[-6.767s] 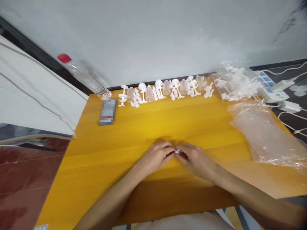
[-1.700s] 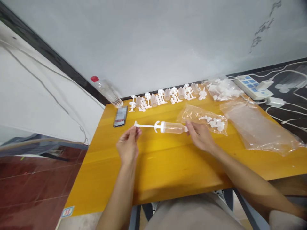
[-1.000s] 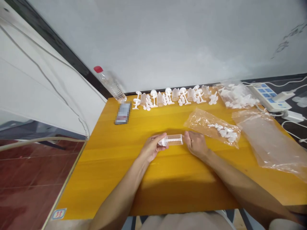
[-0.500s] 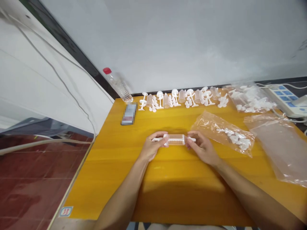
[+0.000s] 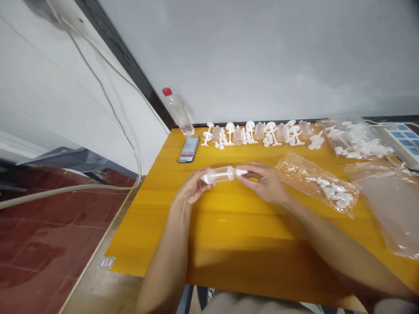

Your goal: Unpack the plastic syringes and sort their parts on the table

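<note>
My left hand (image 5: 193,186) is closed around the white-capped left end of a clear plastic syringe (image 5: 223,174), which lies roughly level above the table. Ridges run along its see-through barrel. At the right end, my right hand (image 5: 266,182) pinches a small white nozzle (image 5: 241,172) between thumb and fingers. The nozzle meets the barrel's tip or sits very close to it; whether it is seated I cannot tell. My left fingers hide part of the syringe's rear end.
Along the wall stand white plungers (image 5: 250,131), clear barrels (image 5: 238,136) and small white parts. A water bottle (image 5: 179,114) and a phone (image 5: 189,149) are at the back left. Rightward lie a bag of white parts (image 5: 327,187), a fuller bag (image 5: 360,138), a flat bag (image 5: 382,205) and a power strip (image 5: 404,139).
Both hands have raised the syringe a little away from me, its right end now tilted slightly up. The left grip has shifted around the rear end. The camera view has also shifted.
</note>
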Available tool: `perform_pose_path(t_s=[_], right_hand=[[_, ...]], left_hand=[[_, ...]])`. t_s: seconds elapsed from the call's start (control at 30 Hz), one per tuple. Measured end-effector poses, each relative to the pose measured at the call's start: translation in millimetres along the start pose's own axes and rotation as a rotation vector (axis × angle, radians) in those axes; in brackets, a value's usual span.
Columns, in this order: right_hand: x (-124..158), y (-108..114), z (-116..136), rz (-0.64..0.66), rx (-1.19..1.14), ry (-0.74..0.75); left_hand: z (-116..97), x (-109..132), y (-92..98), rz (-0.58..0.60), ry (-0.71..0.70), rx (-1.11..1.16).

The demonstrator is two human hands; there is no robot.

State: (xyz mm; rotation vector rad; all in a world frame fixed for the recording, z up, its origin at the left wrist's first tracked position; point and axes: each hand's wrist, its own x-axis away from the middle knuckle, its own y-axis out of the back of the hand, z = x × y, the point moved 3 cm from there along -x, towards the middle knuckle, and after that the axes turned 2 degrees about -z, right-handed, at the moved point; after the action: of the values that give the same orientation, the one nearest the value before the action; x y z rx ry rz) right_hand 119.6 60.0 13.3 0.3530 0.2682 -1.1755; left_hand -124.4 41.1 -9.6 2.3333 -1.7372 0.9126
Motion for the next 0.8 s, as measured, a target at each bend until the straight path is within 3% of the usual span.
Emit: perform_pose_path(t_s=[0.1,0.2,0.3,0.47,0.67,0.8], right_hand=[[-37,-14,-1,0.009,0.11,0.108],[-73,-33,-22,0.098,0.488,-0.027],[-100,-57,-51,0.236,0.767,-0.185],[-125,-79,-78,0.286,0.848,-0.238],[-108,-68,-63,0.263,0.74,-0.248],[-92,-71,-39,0.221,0.066,-0.258]], left_hand=[[-20,-1,33.0,-0.159,-0.043,0.129],[-35,-1,56.2,-0.301,-0.187,0.312],[-40,-1,59.5,-0.327,-0.313,0.42],[-39,-4,56.5,-0.312,-0.305,0.43],[-33,-6,49.1,-0.313,-0.36,0.427],[-22,0,18.5,-0.187,-0.449,0.314]])
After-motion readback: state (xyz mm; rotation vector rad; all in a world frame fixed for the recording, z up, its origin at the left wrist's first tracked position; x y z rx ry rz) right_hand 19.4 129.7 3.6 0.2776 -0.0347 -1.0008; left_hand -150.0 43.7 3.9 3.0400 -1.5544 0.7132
